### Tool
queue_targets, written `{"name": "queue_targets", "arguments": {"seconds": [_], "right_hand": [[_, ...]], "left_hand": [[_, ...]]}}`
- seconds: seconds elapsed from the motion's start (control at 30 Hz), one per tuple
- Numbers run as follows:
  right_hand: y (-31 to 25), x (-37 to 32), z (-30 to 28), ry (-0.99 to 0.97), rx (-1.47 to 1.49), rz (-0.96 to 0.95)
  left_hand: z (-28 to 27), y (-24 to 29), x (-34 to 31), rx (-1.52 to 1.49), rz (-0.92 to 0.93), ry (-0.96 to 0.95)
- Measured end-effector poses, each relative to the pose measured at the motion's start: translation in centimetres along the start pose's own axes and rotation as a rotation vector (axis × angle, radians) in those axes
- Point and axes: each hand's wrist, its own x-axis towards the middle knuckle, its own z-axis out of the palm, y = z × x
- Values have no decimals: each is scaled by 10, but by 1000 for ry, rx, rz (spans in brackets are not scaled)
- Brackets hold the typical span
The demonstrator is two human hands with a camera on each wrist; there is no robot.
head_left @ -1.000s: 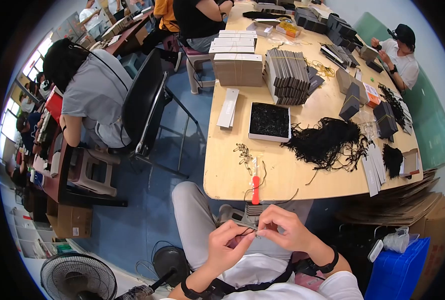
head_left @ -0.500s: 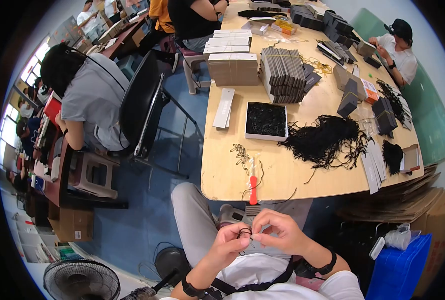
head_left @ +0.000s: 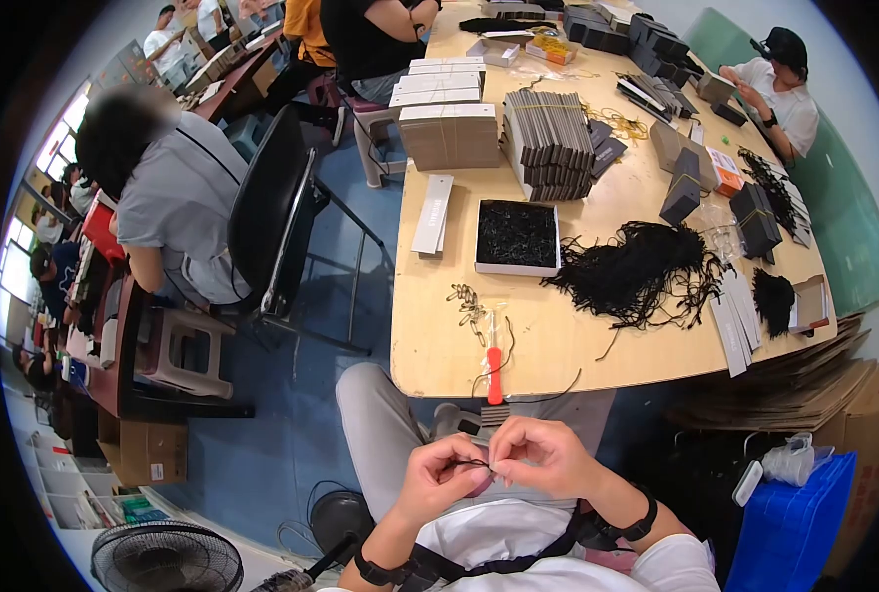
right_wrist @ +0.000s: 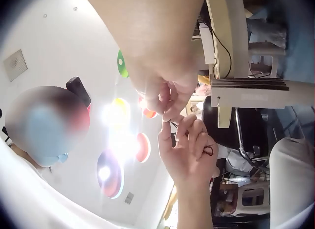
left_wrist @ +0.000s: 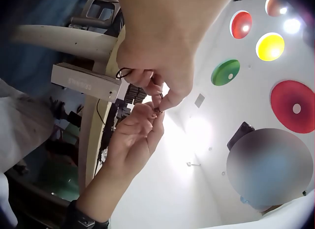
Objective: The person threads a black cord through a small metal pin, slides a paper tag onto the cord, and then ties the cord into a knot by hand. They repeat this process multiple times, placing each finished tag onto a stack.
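Note:
Over the lap, both hands meet fingertip to fingertip around a thin black cord [head_left: 471, 463]. The left hand [head_left: 439, 481] pinches it between thumb and fingers, and a small loop of the cord [right_wrist: 209, 150] pokes out by its curled fingers. Thumb and index finger of the right hand [head_left: 546, 458] pinch the cord's end right at the left fingertips. The tiny part between the fingertips is mostly hidden. Just beyond the hands, a stack of tags [left_wrist: 83, 82] with a white printed face sits near the table's edge.
On the table [head_left: 429, 365] lie a red-handled tool [head_left: 495, 375], safety-pin-like metal pieces [head_left: 469, 301], a white box of black bits [head_left: 516, 237], a heap of black cords [head_left: 637, 276] and banded tag stacks [head_left: 548, 148]. A blue bin [head_left: 790, 523] stands right, a fan [head_left: 168, 562] left.
The fingers have shifted slightly along the cord; the loop that stood up at the left fingertips half a second ago now lies flatter. Both hands stay together over the lap.

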Motion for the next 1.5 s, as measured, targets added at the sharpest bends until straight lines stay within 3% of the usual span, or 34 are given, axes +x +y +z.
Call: {"name": "queue_targets", "arguments": {"seconds": [0.13, 0.23, 0.3, 0.47, 0.53, 0.73, 0.9, 0.97, 1.07, 1.2, 1.37, 1.5], "right_hand": [[-1, 1, 0, 26, -39, 40], [-1, 2, 3, 34, -87, 21], [0, 3, 4, 34, -112, 7], [0, 4, 10, 83, 20, 28], [-1, 5, 11, 96, -78, -13], [-2, 7, 15, 127, -548, -221], [-6, 7, 18, 143, -817, -330], [-7, 6, 18, 113, -1041, -389], [-11, 7, 19, 124, -1125, -453], [-12, 5, 20, 131, -1128, -438], [-1, 4, 19, 264, -892, -419], [4, 3, 26, 339, -886, -431]], "left_hand": [[-2, -9, -1, -120, -46, -38], [2, -14, -1, -331, -136, 10], [-3, -18, -1, -601, -240, -102], [-2, -21, -1, -783, -268, -130], [-2, -21, -1, -814, -275, -138], [1, -11, 3, -695, -202, -42], [-2, -8, 0, -279, -44, 47], [-7, -9, 0, -225, -26, 25], [-8, -9, 0, -154, 6, 15], [0, 3, 0, -44, 17, 97], [4, 1, -1, 122, 71, 181], [15, -1, 0, 158, 147, 306]]}}
